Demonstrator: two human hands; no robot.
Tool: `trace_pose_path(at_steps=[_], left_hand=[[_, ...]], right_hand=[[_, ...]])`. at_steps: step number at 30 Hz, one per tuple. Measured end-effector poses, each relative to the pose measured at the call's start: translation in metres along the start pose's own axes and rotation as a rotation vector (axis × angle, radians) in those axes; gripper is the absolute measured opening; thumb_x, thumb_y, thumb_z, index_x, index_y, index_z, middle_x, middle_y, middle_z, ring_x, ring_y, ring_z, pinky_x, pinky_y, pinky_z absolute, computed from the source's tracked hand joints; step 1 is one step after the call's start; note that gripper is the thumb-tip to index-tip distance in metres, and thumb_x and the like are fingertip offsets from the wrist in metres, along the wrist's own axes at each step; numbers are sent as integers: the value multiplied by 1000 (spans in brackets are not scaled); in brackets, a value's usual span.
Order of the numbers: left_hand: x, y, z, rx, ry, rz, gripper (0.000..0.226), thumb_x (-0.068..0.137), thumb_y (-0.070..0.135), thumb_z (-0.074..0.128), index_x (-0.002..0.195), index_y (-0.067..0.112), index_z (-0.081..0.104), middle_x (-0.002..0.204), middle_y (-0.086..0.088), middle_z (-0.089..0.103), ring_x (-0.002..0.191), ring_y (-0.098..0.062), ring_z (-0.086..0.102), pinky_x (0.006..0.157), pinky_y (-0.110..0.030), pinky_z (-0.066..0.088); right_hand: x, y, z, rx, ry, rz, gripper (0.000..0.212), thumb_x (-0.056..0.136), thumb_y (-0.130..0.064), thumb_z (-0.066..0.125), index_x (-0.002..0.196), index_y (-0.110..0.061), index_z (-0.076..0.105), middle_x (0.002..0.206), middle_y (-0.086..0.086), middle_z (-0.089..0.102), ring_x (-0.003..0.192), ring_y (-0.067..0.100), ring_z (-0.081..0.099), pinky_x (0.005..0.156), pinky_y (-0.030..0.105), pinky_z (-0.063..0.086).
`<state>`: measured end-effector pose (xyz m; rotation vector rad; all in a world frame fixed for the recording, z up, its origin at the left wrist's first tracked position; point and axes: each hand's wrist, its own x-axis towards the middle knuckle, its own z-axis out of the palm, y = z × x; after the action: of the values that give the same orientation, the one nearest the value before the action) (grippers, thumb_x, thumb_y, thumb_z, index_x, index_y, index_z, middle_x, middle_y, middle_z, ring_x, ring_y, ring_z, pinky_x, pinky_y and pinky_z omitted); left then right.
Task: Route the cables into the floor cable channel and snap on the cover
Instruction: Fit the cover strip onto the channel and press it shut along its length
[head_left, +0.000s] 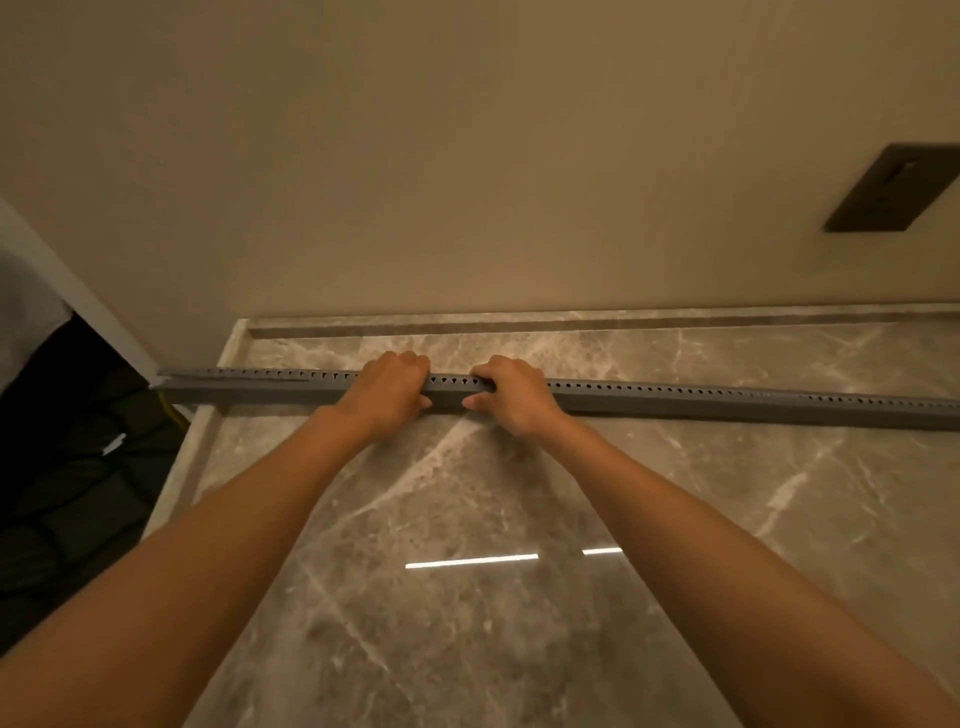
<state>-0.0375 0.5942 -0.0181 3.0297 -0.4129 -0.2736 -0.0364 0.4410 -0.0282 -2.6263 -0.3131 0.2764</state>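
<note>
Left hand (390, 391) and right hand (511, 394) clamp curled fingers over the long grey plastic channel (727, 402). Between them runs its row of small perforations, on glossy veined marble floor (467, 597).

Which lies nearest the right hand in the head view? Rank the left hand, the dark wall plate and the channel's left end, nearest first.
From the right hand:
1. left hand, just beside it on the channel.
2. channel's left end, by the corner.
3. dark wall plate, upper right on the wall.

The floor (467, 597) looks like polished grey-brown marble, glossy enough to mirror lights. On it, the cable channel (727, 402) appears matt grey plastic, perforated along its top.
</note>
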Motion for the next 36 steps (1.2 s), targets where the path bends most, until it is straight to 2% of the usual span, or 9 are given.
trace_pose_path(at_steps=[6, 9, 12, 18, 24, 28, 32, 36], left_hand=[[0, -8, 5, -18, 89, 78, 22, 89, 19, 58, 106, 4, 60, 114, -14, 62, 103, -30, 54, 85, -38, 44], [2, -16, 4, -105, 71, 100, 26, 89, 24, 60, 109, 7, 60, 114, -13, 61, 104, -28, 54, 83, -36, 43], [1, -28, -1, -216, 38, 93, 30, 86, 27, 64, 109, 9, 61, 110, -12, 63, 100, -28, 57, 74, -32, 39], [-14, -71, -12, -217, 14, -31, 34, 80, 33, 70, 102, 8, 65, 103, -11, 65, 85, -23, 54, 68, -31, 38], [-14, -93, -18, -108, -108, 1, 30, 87, 35, 62, 108, 13, 61, 109, -11, 65, 99, -29, 59, 72, -33, 40], [-17, -89, -14, -47, -33, 32, 27, 87, 31, 59, 104, 11, 62, 108, -12, 65, 99, -30, 59, 72, -33, 41], [-21, -87, -8, 14, 51, 64, 26, 87, 28, 58, 102, 7, 63, 106, -13, 66, 97, -31, 59, 75, -35, 43], [-21, -90, -8, -45, 55, 74, 29, 87, 30, 59, 104, 7, 62, 108, -12, 65, 98, -30, 58, 73, -34, 40]], right_hand=[[-6, -4, 1, -16, 50, 8, 28, 87, -24, 60, 106, -5, 64, 107, 15, 60, 101, 30, 53, 76, 29, 31], [-6, -8, 0, -30, 40, 39, 27, 87, -24, 60, 106, -6, 65, 108, 15, 61, 101, 30, 54, 77, 30, 33], [-4, -13, -1, -71, 1, 65, 27, 86, -25, 61, 105, -6, 65, 107, 16, 64, 100, 32, 57, 78, 35, 40], [6, -44, 16, -108, -3, 39, 29, 86, -28, 62, 105, -6, 62, 108, 14, 65, 101, 33, 58, 84, 37, 40], [18, -76, 37, -107, 31, -9, 35, 87, -36, 58, 107, -8, 59, 110, 12, 65, 102, 32, 57, 87, 39, 38], [20, -76, 37, -88, 49, -17, 33, 86, -35, 59, 106, -9, 62, 109, 12, 64, 101, 31, 56, 80, 36, 34], [18, -79, 38, -68, 64, -14, 30, 85, -30, 61, 105, -7, 64, 109, 13, 63, 101, 31, 54, 82, 34, 34], [17, -81, 37, -64, 59, -3, 28, 85, -28, 63, 101, -5, 63, 106, 14, 64, 99, 32, 55, 76, 32, 30]])
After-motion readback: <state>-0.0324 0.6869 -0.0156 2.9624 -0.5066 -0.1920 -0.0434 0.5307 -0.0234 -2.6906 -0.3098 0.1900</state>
